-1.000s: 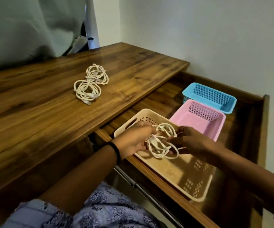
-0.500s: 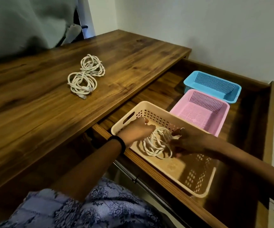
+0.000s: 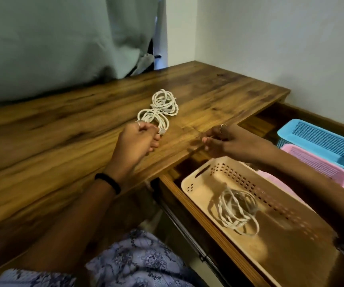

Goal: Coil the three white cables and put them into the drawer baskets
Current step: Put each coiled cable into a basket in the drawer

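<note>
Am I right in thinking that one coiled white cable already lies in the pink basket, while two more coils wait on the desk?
Not quite: the head view shows the coiled cable lying in the cream basket, not the pink basket, which holds no cable that I can see. The two other coils do wait on the desk.

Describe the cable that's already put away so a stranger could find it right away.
Look in the open drawer under the wooden desktop. In its nearest basket, the cream basket, lies a coiled white cable. The other two coils are up on the desktop, and the pink and blue baskets hold none.
</note>
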